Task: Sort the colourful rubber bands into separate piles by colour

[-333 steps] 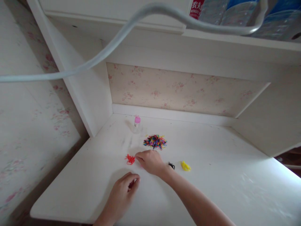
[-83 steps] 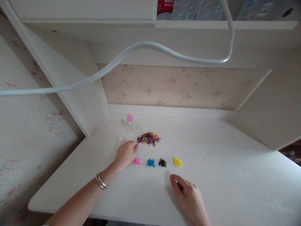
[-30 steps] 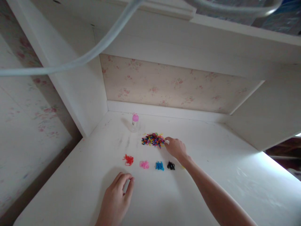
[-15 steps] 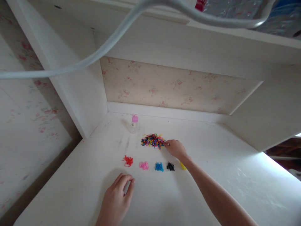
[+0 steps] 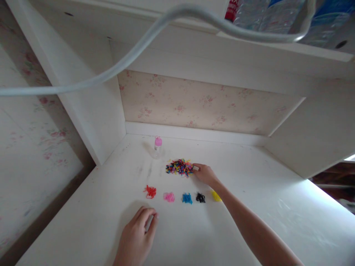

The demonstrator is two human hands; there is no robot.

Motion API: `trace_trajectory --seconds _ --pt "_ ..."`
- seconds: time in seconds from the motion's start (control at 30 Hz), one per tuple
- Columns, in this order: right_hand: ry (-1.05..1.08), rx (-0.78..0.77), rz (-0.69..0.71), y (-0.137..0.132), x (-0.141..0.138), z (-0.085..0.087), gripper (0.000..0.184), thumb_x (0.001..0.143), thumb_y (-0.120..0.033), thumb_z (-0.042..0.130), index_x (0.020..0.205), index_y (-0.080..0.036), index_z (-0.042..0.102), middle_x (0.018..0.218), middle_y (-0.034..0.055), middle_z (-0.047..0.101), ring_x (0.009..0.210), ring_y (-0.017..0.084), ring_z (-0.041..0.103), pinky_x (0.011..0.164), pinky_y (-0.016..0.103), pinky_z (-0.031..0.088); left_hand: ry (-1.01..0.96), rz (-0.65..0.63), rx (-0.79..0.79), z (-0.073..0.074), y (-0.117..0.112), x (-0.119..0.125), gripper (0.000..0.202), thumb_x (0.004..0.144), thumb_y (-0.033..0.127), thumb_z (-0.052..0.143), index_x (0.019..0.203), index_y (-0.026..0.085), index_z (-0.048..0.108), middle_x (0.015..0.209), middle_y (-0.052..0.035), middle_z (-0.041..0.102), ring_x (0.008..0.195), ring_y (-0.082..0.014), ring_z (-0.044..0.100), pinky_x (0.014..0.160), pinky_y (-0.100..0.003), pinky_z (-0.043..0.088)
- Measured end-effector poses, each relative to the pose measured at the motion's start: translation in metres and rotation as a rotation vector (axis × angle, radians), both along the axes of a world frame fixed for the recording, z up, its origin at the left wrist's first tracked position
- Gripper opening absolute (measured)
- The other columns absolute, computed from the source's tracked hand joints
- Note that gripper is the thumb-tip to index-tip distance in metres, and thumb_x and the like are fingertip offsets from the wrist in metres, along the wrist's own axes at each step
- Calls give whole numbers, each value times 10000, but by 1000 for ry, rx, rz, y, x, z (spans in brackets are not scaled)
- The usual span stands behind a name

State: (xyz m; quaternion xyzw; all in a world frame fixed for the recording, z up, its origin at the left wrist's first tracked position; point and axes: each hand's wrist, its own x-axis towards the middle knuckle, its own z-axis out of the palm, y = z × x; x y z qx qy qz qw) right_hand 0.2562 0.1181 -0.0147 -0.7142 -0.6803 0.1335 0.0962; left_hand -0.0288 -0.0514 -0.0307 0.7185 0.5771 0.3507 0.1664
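Observation:
A mixed heap of small multicoloured rubber bands (image 5: 179,167) lies on the white tabletop. My right hand (image 5: 204,173) is at the heap's right edge, thumb and forefinger parted, with no band visible between them. In a row nearer me are small piles of red bands (image 5: 150,191), pink bands (image 5: 169,197), blue bands (image 5: 187,198), black bands (image 5: 200,197) and yellow bands (image 5: 215,195); my right forearm partly covers the yellow ones. Below the red pile, my left hand (image 5: 138,231) rests on the table, fingers curled and thumb tip against the forefinger, nothing visible in it.
A small clear bottle with a pink cap (image 5: 158,147) stands behind the heap, to its left. Overhead, a white cable (image 5: 119,68) crosses in front of a shelf holding plastic bottles (image 5: 277,16). White side panels (image 5: 83,103) and a floral-papered back wall enclose the tabletop.
The thumb and forefinger of my right hand, pinched together at the heap before, have come apart. My left hand keeps its place. The whole view has shifted slightly.

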Motion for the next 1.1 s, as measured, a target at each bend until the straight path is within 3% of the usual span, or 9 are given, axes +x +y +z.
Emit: trace_trajectory --seconds 0.23,0.4,0.67,0.87,1.1 --pt "-13 17 0 -3 3 2 298 843 -361 489 1063 -323 686 901 11 721 807 166 648 660 217 404 12 -7 -33 -1 0 0 197 897 345 445 855 223 593 805 -17 647 638 -130 612 597 -228 488" --pt "-37 54 -26 -9 4 9 325 874 -399 441 1074 -305 679 914 26 715 838 170 642 673 226 404 8 -20 -46 2 0 1 197 899 342 443 856 223 594 821 -23 652 664 -130 618 612 -221 494" --pt "-57 45 -4 -8 -15 16 346 862 -469 439 1038 -314 694 906 24 715 832 172 642 666 226 413 28 -16 -40 0 1 0 190 896 340 448 854 226 594 812 -16 651 636 -124 609 603 -218 490" --pt "-72 41 -6 -6 -22 14 329 869 -411 436 1007 -286 708 945 62 711 869 192 640 698 246 412 23 -18 -36 -3 0 -1 195 899 344 444 863 222 592 815 -25 653 653 -128 616 618 -219 493" --pt "3 68 28 -2 -11 14 340 888 -372 409 971 -244 713 904 49 714 820 166 632 669 220 390 45 -16 -26 3 -1 0 215 902 341 430 846 220 599 777 -21 646 618 -123 599 583 -208 479"
